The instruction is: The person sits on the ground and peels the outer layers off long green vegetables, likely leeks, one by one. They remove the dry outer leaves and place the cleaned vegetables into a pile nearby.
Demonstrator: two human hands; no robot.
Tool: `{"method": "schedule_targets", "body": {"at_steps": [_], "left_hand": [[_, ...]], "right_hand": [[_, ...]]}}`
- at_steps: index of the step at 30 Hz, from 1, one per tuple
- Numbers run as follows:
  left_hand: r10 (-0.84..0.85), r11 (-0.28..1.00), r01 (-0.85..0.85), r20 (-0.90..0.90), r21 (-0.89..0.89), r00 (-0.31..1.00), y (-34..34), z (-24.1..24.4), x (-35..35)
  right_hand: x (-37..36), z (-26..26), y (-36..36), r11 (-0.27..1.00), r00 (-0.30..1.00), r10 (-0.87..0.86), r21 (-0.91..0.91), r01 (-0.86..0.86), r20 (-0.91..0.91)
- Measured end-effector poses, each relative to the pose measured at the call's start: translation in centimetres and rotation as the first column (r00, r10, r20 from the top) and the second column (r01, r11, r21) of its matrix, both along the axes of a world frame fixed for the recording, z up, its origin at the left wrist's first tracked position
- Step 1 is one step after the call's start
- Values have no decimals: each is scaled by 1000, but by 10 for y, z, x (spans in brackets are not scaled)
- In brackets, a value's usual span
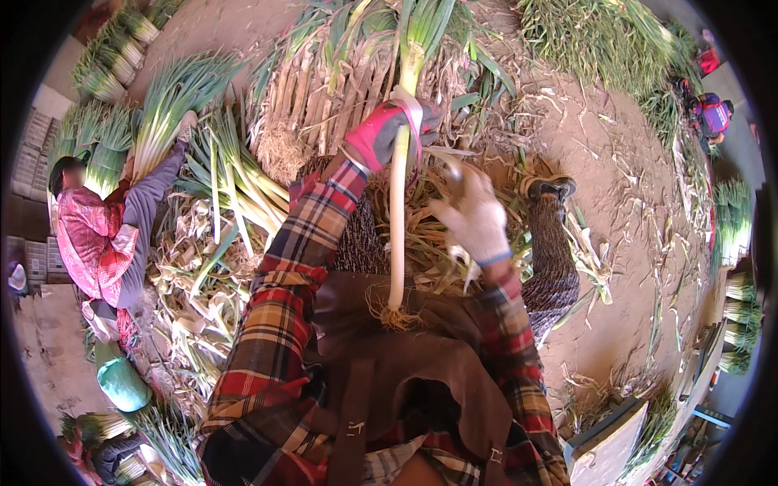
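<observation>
My left hand (395, 130), in a pink and grey glove, grips a long green onion (398, 212) around its upper white stem. The onion stands almost upright, its green leaves at the top of the view and its roots (396, 317) over my brown apron (364, 304). A pale strip of outer skin (410, 109) hangs loose at my left hand. My right hand (477, 215), in a white knit glove, is just right of the stem and blurred. Its thumb is apart from the fingers. Another pale strip reaches its fingertips; whether they pinch it is unclear.
Unpeeled onions (310, 103) with dry outer leaves lie ahead, and cleaner onions (243, 182) to the left. Peeled skins (194, 291) litter the ground. A co-worker (100, 231) sits at left beside bundled onions (109, 146). More onion greens (595, 36) are piled at upper right.
</observation>
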State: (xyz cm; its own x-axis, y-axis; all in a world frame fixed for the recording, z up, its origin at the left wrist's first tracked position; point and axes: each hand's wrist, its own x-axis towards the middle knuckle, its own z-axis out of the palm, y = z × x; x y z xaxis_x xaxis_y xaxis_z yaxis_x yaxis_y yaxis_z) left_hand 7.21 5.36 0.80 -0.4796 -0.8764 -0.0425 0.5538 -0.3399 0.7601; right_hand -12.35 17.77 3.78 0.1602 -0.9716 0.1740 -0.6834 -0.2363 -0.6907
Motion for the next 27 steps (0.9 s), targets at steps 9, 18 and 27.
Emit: {"method": "schedule_targets", "body": {"at_steps": [9, 18, 27], "left_hand": [[96, 980, -57, 207, -191, 974, 32, -5, 14], [-71, 956, 85, -58, 280, 996, 109, 8, -12], [-69, 975, -5, 329, 222, 942, 136, 25, -26]], "right_hand": [[-7, -26, 4, 919, 330, -140, 246, -307, 934], [-193, -34, 75, 854, -317, -194, 318, 411, 929], [-90, -33, 77, 821, 250, -516, 556, -131, 820]]}}
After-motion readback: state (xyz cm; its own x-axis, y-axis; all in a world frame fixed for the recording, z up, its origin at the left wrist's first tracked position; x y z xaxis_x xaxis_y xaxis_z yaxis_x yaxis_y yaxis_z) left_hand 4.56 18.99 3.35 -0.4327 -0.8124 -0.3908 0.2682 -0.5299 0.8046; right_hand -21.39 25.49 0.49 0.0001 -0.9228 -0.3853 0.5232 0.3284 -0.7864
